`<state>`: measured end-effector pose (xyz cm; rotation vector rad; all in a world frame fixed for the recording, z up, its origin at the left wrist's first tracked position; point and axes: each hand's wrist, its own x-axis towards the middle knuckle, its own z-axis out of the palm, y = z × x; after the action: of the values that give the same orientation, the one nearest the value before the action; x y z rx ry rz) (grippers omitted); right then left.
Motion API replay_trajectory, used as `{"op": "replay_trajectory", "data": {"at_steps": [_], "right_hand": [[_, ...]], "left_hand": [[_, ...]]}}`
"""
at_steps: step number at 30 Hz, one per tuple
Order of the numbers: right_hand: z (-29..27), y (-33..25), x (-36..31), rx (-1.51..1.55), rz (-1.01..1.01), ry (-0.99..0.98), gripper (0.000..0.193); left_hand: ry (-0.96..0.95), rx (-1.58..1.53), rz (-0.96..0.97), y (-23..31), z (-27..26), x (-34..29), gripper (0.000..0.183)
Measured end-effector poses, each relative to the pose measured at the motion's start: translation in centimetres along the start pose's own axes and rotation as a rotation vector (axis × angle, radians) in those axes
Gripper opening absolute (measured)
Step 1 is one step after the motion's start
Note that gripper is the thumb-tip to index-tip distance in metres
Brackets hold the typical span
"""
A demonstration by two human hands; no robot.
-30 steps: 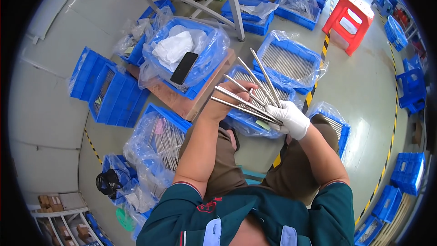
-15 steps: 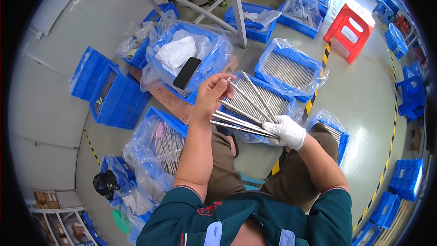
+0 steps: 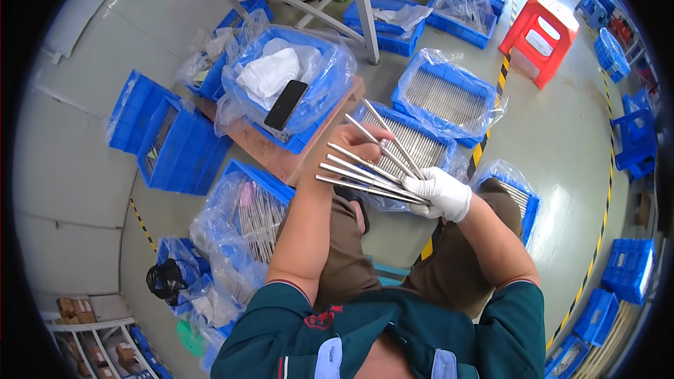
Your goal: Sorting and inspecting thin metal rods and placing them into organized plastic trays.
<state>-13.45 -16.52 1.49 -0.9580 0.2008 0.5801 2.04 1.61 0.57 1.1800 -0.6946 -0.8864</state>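
My right hand (image 3: 448, 195), in a white glove, is closed around the lower ends of several thin metal rods (image 3: 351, 156). The rods fan out toward the upper left, with their far ends apart. My bare left hand (image 3: 354, 140) is behind the fan, its fingers bent and fingertips pinched at the middle of one upper rod. Part of that hand is covered by the rods. Beneath the hands is a blue crate lined with clear plastic, holding rows of similar rods (image 3: 414, 142).
Beyond it stands another lined crate of rods (image 3: 449, 102). A black phone (image 3: 286, 105) lies on a plastic-lined blue crate at the left. Nearer left, a crate holds loose rods (image 3: 258, 228). A red stool (image 3: 539, 38) stands at the far right, past black-and-yellow floor tape.
My left hand has moved from the rod tips down and right, to the middle of a rod behind the fan. My right hand keeps its grip, nearly in place.
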Motion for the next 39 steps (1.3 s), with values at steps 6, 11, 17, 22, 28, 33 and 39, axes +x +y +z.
{"op": "replay_trajectory", "data": {"at_steps": [6, 11, 17, 22, 28, 33, 39], "right_hand": [[0.1, -0.1, -0.3, 0.002, -0.010, 0.009, 0.032], [-0.6, 1.1, -0.2, -0.057, 0.088, -0.036, 0.030], [-0.6, 1.5, 0.0, -0.138, 0.093, -0.061, 0.029], [-0.8, 1.9, 0.3, -0.152, 0.046, -0.079, 0.030], [-0.8, 1.7, -0.1, -0.125, 0.060, -0.089, 0.028], [-0.5, 1.4, -0.3, -0.162, 0.039, -0.080, 0.033], [-2.6, 3.2, 0.4, -0.117, 0.119, -0.066, 0.033]], "left_hand": [[-0.007, -0.099, 0.085, 0.0, 1.2, 0.4, 0.038], [0.295, -0.218, 0.400, 2.6, -2.3, -0.2, 0.032], [0.197, -0.198, 0.203, 1.4, -1.5, 0.2, 0.029], [0.169, -0.165, 0.147, 1.7, -1.7, 0.1, 0.028], [0.055, -0.013, -0.082, 0.9, 1.2, -0.1, 0.042], [0.044, 0.118, -0.044, 0.8, 2.1, -0.1, 0.041], [0.393, -0.330, 0.332, 2.5, -4.4, 0.1, 0.028]]}}
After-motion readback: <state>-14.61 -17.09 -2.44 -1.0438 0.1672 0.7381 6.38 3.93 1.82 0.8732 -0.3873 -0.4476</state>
